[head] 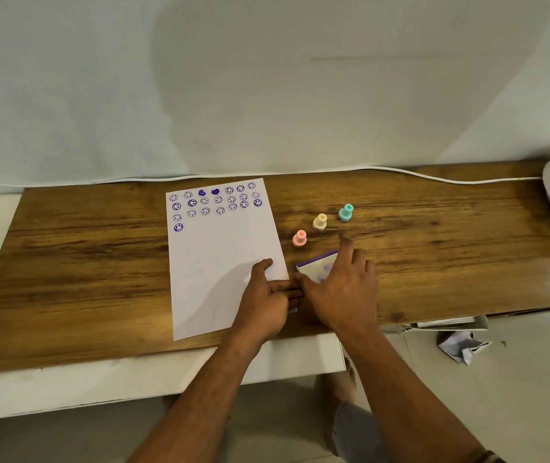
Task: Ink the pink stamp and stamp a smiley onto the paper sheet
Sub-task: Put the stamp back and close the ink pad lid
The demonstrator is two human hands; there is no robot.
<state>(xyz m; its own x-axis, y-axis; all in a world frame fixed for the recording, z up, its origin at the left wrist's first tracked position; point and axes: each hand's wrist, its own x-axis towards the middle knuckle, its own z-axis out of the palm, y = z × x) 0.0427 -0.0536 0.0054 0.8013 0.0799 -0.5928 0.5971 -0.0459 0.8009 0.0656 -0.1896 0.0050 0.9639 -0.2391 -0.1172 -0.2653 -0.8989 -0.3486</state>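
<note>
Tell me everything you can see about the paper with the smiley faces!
The paper sheet is white and lies flat on the brown wooden table, its long side running away from the person. Purple stamped smileys fill its far end in uneven rows, some dark, some faint, with two solid purple hearts in the top row. One dark smiley sits alone below the rest at the left edge. The lower part is blank. The left hand rests on its near right corner, casting a shadow.

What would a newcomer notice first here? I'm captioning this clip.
The paper sheet at the board's centre, its top rows filled with purple smileys. Right of it stand three small stamps in a diagonal: pink stamp, yellow stamp, teal stamp. Nearer, both hands meet at the ink pad.
</note>
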